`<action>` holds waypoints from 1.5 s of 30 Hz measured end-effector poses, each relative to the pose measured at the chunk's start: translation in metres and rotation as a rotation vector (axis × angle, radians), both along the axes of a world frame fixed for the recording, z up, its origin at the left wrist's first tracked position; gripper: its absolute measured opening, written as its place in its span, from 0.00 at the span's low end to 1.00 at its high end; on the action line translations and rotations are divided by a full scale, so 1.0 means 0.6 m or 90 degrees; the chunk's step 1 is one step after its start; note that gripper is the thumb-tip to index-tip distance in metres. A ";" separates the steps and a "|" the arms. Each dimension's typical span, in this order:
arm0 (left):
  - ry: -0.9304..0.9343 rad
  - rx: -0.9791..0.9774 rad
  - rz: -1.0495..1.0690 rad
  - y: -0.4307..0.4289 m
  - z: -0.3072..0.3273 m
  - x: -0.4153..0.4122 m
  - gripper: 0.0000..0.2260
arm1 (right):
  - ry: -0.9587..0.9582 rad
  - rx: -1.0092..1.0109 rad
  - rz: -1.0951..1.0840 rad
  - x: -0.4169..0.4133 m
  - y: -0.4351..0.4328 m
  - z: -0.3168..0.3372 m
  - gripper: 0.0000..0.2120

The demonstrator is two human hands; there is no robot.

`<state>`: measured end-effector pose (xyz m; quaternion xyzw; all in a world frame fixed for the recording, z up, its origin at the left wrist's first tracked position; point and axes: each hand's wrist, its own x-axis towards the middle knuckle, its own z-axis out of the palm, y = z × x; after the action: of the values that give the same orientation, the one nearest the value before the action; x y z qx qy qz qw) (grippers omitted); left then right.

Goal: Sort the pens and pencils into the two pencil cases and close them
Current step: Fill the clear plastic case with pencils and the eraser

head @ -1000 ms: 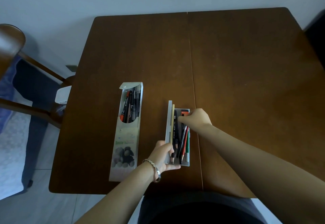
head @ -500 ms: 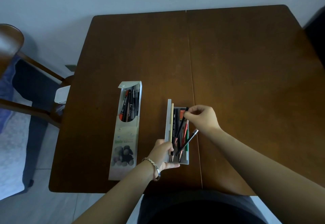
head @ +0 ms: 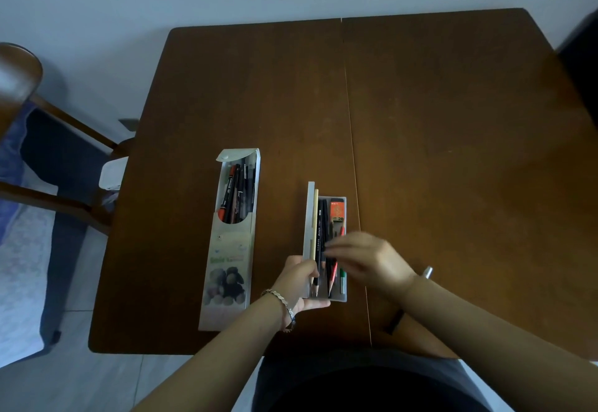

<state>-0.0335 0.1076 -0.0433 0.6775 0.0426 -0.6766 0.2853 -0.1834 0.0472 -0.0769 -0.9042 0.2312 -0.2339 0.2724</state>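
Note:
An open grey pencil case (head: 338,297) lies near the table's front edge, its lid (head: 310,217) standing up on the left. Several pencils (head: 320,233) and an orange lead box (head: 337,210) lie inside. My left hand (head: 299,279) grips the case's near left corner. My right hand (head: 365,259) is blurred above the case, fingers stretched left over the pencils. A black pen with a silver end (head: 427,272) lies on the table under my right wrist. To the left lies a printed sleeve case (head: 228,256), flap open, with several pens (head: 236,195) in it.
The brown table (head: 420,120) has a seam running front to back just right of the grey case. A wooden chair (head: 58,120) stands off the table's left edge. A dark object (head: 582,55) sits beyond the right edge.
My right hand lifted a black silver-ended pen out of the grey case, and it now lies on the table under my wrist. The hand has come back over the pencils. My left hand kept its hold.

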 end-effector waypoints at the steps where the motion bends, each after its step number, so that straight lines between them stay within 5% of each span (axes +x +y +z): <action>1: -0.017 0.006 -0.010 -0.002 -0.004 -0.001 0.08 | 0.052 -0.039 0.050 -0.005 0.010 -0.014 0.09; 7: 0.044 -0.033 0.007 0.009 -0.017 0.003 0.08 | 0.155 -0.015 0.075 -0.005 0.040 -0.044 0.19; 11: 0.051 -0.040 -0.003 0.011 -0.021 0.001 0.10 | 0.163 0.092 -0.266 -0.023 0.034 -0.009 0.10; 13: 0.033 -0.047 -0.015 0.012 -0.026 -0.005 0.15 | 0.274 0.221 -0.466 -0.050 0.023 0.002 0.12; 15: 0.005 -0.047 -0.042 0.012 -0.024 -0.016 0.15 | 0.386 0.317 -0.512 -0.080 0.009 0.004 0.13; 21: 0.020 -0.051 -0.069 -0.001 -0.017 -0.059 0.17 | 0.507 0.474 -0.228 -0.142 -0.016 0.023 0.10; 26: 0.031 -0.057 -0.050 -0.008 -0.017 -0.093 0.16 | 0.672 0.389 0.063 -0.193 -0.003 0.042 0.17; 29: 0.019 -0.048 -0.031 -0.007 -0.020 -0.111 0.10 | 0.728 0.226 0.198 -0.205 0.015 0.031 0.18; 37: 0.016 -0.041 -0.019 -0.010 -0.030 -0.129 0.17 | 0.710 0.104 0.167 -0.204 -0.012 0.022 0.13; 45: -0.014 -0.026 -0.049 -0.010 -0.007 -0.125 0.08 | 0.380 0.042 0.049 -0.155 -0.025 0.046 0.19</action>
<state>-0.1084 0.1017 -0.0475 0.6799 -0.0001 -0.6805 0.2734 -0.2766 0.0322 -0.0491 -0.9319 0.2740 0.0603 0.2300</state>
